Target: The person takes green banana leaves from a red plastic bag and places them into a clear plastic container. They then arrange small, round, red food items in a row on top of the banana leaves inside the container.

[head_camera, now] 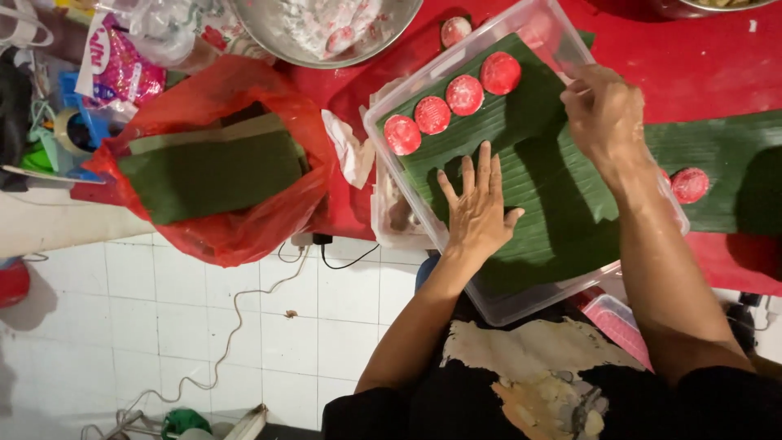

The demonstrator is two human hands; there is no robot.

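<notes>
A left hand [479,204] lay flat and open on the leaf [529,163] lining a tub [489,303]; the right hand [601,110], fingers curled, touched its far edge. Four red cakes [450,104] filled one row; most of the leaf was bare.

Clear rectangular plastic container [497,305], lying tilted at the edge of a red-covered surface, lined with a broad sheet of dark green ribbed banana leaf [529,163] that covers nearly all of its floor. Pressed flat under the left hand [479,213], fingers spread, and touched near the far rim by the right hand [601,114], fingers curled. Four round flat red cakes dusted white [450,103], set in a slanting row on the leaf along the far left side, close together, faces up.
</notes>
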